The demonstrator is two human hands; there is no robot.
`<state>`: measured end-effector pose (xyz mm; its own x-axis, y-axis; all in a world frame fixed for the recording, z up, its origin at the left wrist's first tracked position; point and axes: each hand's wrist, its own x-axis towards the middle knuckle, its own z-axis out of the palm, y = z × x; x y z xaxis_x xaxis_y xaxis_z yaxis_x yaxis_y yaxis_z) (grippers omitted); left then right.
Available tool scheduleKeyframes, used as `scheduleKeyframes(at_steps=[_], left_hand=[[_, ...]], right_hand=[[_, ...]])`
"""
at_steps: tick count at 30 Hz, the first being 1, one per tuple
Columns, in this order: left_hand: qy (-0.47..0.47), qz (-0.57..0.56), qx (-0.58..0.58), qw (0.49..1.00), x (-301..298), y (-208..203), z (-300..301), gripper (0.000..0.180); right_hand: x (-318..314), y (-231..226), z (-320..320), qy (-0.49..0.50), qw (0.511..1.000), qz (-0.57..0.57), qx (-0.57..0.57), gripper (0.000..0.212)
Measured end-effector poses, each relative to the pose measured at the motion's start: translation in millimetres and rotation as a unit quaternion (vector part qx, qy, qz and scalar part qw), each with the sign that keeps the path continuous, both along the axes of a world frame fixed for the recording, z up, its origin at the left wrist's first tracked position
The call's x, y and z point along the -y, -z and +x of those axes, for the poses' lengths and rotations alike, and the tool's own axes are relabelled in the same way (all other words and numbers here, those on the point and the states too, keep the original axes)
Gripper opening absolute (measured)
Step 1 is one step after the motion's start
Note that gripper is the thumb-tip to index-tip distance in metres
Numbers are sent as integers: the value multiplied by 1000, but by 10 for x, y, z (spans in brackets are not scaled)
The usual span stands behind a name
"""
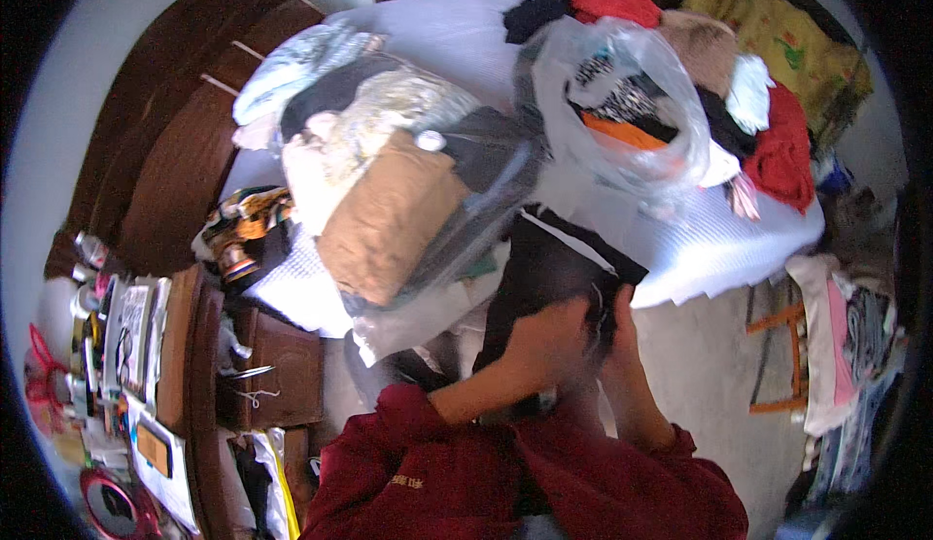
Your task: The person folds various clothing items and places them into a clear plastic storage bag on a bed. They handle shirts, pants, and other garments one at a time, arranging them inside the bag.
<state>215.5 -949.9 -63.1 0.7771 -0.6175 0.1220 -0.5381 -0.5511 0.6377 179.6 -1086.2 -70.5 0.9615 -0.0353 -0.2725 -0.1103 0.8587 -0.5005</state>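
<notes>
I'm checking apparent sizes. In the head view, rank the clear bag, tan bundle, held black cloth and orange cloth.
1. Clear bag
2. Tan bundle, black cloth: too alike to rank
3. Orange cloth

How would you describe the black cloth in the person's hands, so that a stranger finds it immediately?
Begin at the pale-covered bed, then come to its near edge. There, the left hand and right hand hold the black cloth. A narrow white strip across its far part sets it apart from the tan bundle on its left and the clear plastic bag beyond.
</notes>
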Motion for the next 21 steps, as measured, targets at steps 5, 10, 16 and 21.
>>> scheduleKeyframes(at_steps=[5,10,16,21], left_hand=[[87,29,-26,995,-72,-122,-178,55],[129,-154,121,972,-263,-184,-183,55],[-198,97,331,917,-616,-229,516,63],[-214,183,354,892,-686,-246,1111,18]], right_hand=[[82,455,-43,-58,985,-111,-114,38],[101,140,29,-29,988,-134,-72,39],[37,14,248,-16,987,-107,-119,44],[-331,525,856,-31,997,-8,-73,36]])
